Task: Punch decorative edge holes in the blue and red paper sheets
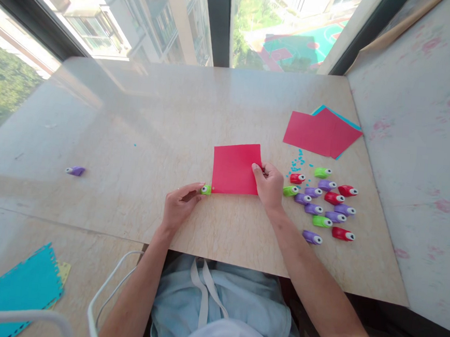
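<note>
A red sheet of paper (235, 169) lies in front of me, its right edge pinched by my right hand (270, 185) with the thumb on top. My left hand (182, 201) grips a small green craft punch (206, 189) between thumb and fingers. The punch meets the sheet's lower left corner, where a tiny mark shows. How far the paper reaches into the punch is hidden. To the right of my right hand several green, red and purple craft punches (327, 185) lie in a loose group.
More red sheets (313, 131) overlap blue ones at the back right, with small blue paper bits (297, 162) below them. One purple punch (75, 171) lies far left. A blue sheet with notched edges (29, 285) and a white cable (113, 269) are at the lower left.
</note>
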The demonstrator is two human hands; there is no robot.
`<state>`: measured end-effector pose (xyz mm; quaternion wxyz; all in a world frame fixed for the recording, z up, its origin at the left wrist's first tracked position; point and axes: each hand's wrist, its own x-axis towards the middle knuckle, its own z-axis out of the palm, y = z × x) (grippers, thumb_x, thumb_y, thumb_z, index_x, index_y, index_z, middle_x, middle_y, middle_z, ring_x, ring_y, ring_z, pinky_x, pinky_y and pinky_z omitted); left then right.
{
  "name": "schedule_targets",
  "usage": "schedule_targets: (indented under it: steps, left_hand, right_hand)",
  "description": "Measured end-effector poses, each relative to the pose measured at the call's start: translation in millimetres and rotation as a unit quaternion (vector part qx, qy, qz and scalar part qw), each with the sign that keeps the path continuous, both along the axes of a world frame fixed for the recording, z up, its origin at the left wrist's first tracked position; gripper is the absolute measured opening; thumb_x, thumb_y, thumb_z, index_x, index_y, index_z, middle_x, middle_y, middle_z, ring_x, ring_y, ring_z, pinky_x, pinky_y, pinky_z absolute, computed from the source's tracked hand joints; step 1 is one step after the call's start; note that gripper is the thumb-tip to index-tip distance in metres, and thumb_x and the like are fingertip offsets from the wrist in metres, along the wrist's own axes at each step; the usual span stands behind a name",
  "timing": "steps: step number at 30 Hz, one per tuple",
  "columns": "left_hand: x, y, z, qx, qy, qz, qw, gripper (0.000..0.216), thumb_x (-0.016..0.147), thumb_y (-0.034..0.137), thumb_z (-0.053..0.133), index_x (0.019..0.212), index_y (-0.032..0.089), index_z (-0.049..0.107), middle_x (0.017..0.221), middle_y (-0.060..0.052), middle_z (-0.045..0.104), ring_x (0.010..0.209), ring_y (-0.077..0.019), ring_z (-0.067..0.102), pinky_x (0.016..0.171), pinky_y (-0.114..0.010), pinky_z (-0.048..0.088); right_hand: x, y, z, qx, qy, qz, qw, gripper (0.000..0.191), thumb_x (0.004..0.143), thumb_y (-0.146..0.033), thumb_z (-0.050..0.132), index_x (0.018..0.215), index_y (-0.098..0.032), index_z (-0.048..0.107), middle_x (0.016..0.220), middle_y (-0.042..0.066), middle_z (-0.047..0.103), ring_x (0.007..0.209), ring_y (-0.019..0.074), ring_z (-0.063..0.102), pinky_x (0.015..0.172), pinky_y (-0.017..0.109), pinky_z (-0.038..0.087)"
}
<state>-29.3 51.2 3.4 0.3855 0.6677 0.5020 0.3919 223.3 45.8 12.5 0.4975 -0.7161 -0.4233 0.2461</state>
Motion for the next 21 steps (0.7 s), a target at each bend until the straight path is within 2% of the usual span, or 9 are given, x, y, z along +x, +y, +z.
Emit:
schedule_targets:
  steps: [11, 21]
  left_hand:
    - [1.5, 0.0, 2.0, -0.001, -0.007, -0.006, 1.000, 0.023, 0.077, 0.030, 0.075, 0.098, 0.022, 0.075, 0.102, -0.004, 0.076, 0.094, -0.0211, 0.073, 0.090, -0.038, 0.060]
    - [2.9, -0.7, 0.2, 0.031, 0.026, -0.024, 0.999, 0.021, 0.079, 0.031, 0.074, 0.099, 0.025, 0.075, 0.105, -0.004, 0.076, 0.093, -0.0209, 0.073, 0.089, -0.038, 0.061]
  right_hand:
    - [-0.6, 0.5, -1.5, 0.007, 0.010, 0.002, 1.000, 0.032, 0.084, -0.046, 0.055, 0.084, -0.016, 0.067, 0.071, 0.003, 0.065, 0.063, 0.0160, 0.054, 0.062, 0.028, 0.041]
    - [-2.6, -0.2, -0.6, 0.007, -0.032, 0.000, 0.999, 0.031, 0.086, -0.045, 0.053, 0.076, -0.018, 0.064, 0.062, -0.001, 0.057, 0.057, 0.0140, 0.048, 0.060, 0.027, 0.038]
